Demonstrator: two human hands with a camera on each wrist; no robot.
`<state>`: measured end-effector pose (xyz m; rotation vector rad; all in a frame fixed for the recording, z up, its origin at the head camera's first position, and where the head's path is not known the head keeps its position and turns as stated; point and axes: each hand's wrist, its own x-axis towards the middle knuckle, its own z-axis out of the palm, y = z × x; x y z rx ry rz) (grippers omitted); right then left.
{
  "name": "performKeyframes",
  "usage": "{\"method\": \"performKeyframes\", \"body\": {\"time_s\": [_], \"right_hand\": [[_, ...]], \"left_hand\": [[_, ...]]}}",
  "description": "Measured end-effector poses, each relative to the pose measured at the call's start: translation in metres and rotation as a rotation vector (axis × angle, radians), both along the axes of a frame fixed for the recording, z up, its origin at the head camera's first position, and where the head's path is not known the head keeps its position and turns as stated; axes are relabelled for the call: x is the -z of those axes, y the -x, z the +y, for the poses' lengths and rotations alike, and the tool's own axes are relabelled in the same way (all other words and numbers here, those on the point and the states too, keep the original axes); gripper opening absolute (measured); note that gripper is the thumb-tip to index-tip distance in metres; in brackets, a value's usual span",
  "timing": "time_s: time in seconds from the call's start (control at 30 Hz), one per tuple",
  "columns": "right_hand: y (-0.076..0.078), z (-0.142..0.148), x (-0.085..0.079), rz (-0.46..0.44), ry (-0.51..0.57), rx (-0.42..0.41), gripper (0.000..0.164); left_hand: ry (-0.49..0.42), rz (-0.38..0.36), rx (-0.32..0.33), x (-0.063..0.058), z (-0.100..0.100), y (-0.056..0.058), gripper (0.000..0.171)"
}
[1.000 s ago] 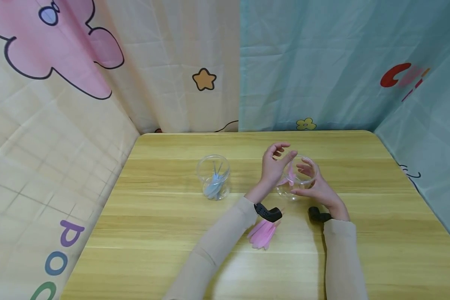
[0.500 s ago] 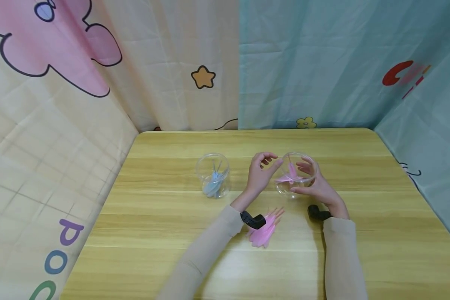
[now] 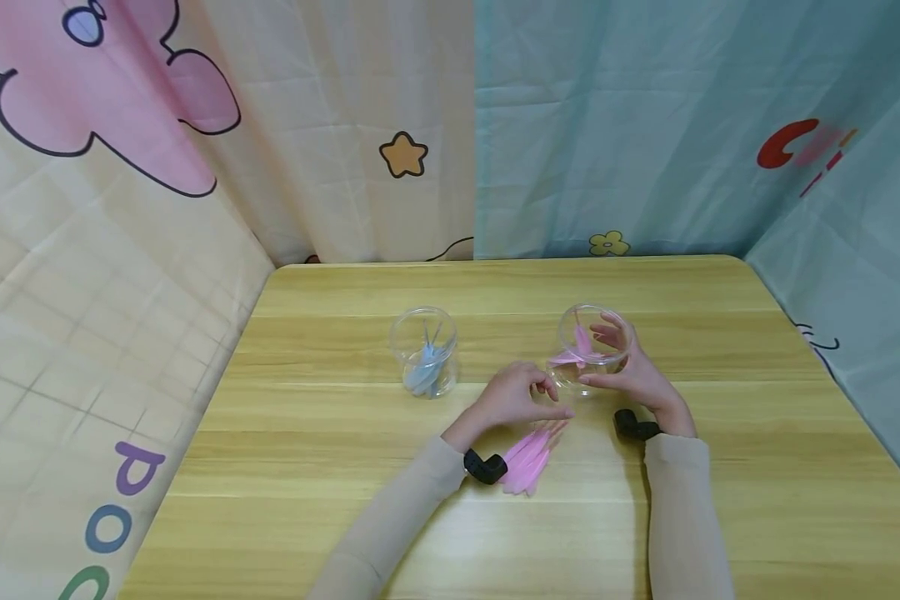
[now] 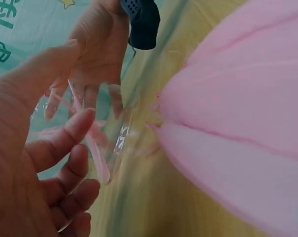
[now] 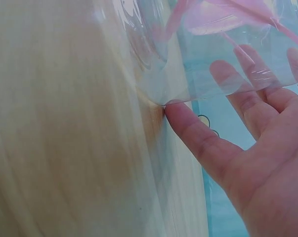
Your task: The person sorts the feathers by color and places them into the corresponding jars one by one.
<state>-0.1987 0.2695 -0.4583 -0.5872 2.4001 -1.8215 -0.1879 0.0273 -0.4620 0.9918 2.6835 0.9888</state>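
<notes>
My right hand [image 3: 640,379] holds the side of a clear plastic cup [image 3: 598,361], the thumb near its front and the fingers behind. A few pink feathers [image 3: 582,348] stand crossed inside that cup. My left hand [image 3: 517,396] hovers just beyond a pile of pink feathers [image 3: 527,463], near their quill ends, fingers loosely curled around nothing. In the left wrist view, the feather vanes [image 4: 237,89] fill the right side, and thumb and index finger are apart. The right wrist view has the thumb [image 5: 198,133] touching the cup's edge.
A second clear cup [image 3: 396,340] with blue feathers [image 3: 427,371] stands to the left on the wooden table [image 3: 307,467]. Patterned curtains [image 3: 570,125] hang along the table's back and sides.
My left hand has drawn back from the cup, moving left and toward me to the pink feather pile. The right hand stays at the cup.
</notes>
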Motion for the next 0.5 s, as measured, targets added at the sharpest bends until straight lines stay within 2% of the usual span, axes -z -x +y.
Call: {"method": "performKeyframes", "body": {"time_s": [0.07, 0.17, 0.3, 0.4, 0.5], "right_hand": [[0.0, 0.0, 0.0, 0.0, -0.004, 0.001, 0.1], [0.001, 0.0, 0.0, -0.003, -0.007, 0.009, 0.1], [0.001, -0.001, -0.001, -0.008, -0.008, 0.017, 0.1], [0.0, 0.0, 0.0, -0.01, -0.008, 0.016, 0.1], [0.0, 0.0, 0.0, -0.009, -0.012, 0.012, 0.1]], "left_hand": [[0.097, 0.05, 0.027, 0.002, -0.002, -0.003, 0.032], [0.195, 0.106, 0.043, 0.002, -0.003, -0.007, 0.032], [0.305, 0.159, 0.036, 0.004, -0.004, -0.013, 0.033], [0.349, 0.169, 0.025, 0.006, -0.004, -0.016, 0.035], [0.355, 0.166, 0.01, 0.008, -0.004, -0.017, 0.035]]}}
